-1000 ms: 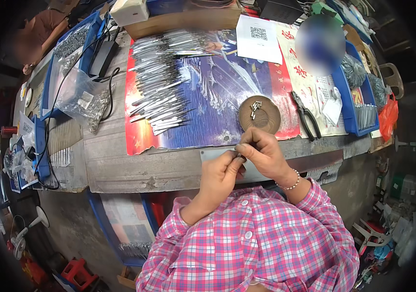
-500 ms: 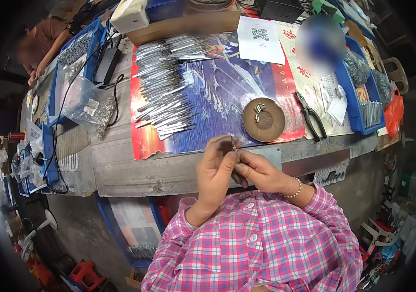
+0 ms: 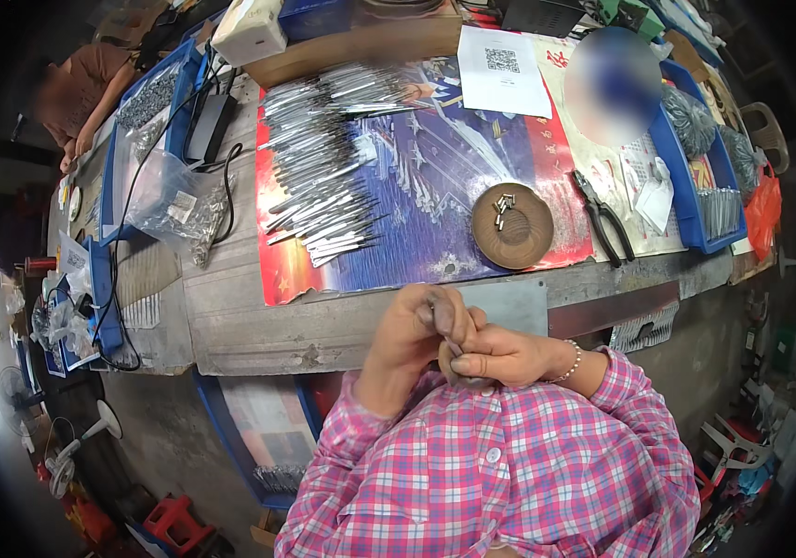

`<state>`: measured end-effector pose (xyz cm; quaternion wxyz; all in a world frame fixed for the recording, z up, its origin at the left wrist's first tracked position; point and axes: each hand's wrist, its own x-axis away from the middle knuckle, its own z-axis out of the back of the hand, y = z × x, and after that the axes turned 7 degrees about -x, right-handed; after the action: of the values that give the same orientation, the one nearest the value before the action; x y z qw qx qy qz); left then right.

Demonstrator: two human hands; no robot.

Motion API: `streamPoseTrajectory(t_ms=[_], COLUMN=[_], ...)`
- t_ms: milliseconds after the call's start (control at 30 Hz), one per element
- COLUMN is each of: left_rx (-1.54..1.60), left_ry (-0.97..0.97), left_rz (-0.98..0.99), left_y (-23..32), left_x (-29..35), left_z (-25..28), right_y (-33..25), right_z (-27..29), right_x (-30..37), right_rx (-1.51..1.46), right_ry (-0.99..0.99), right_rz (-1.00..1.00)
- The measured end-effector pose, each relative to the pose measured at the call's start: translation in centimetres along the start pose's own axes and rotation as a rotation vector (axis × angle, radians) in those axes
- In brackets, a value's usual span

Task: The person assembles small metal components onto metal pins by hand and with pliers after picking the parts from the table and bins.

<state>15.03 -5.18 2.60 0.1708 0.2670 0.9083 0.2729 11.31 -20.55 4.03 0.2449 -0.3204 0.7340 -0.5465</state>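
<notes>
My left hand point(image 3: 424, 324) and my right hand point(image 3: 502, 357) meet in front of my chest, just off the table's near edge. Between them runs a thin metal piece point(image 3: 454, 349), mostly covered by the fingers. The left fingers are curled over its upper end, while the right thumb presses against its lower part. Beyond the hands, a round brown wooden dish point(image 3: 488, 244) holds several short silvery metal sleeves point(image 3: 505, 206). To the left of the dish lies a large heap of slender metal rods point(image 3: 314, 167) on a colourful poster point(image 3: 416, 214).
Black-handled pliers point(image 3: 605, 220) lie right of the dish, beside a blue bin point(image 3: 703, 244) with bagged parts. On the left are a clear bag of small metal parts point(image 3: 179, 206), black cables and another blue tray point(image 3: 184, 70). A person point(image 3: 91, 88) sits at the far left.
Both hands have come down and nearer to my chest. The left fingers have curled further over the thin metal piece, whose tip stuck up above them before. My view has shifted slightly.
</notes>
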Motion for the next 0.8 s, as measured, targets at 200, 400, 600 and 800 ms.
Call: streamPoseTrajectory(t_ms=[200,400,600,800], left_rx=[-0.159,-0.971,-0.356,-0.298], left_ry=[0.203,0.344,0.156,0.112], left_rz=[0.167,0.006,0.368,0.41], left_y=[-0.8,0.8,0.8,0.8], left_x=[0.0,2.2,2.6,2.8], left_z=[-1.2,-1.7,-2.4,-2.5], right_y=[-0.6,-3.7,-4.1,-3.6], right_z=[-0.1,2.9,2.4,2.6], right_x=[0.2,1.0,0.0,-0.2], right_rx=[-0.32,0.617,-0.039,-0.304], right_ry=[0.122,0.315,0.503,0.513], right_rz=[-0.264,-0.17,-0.009,0.05])
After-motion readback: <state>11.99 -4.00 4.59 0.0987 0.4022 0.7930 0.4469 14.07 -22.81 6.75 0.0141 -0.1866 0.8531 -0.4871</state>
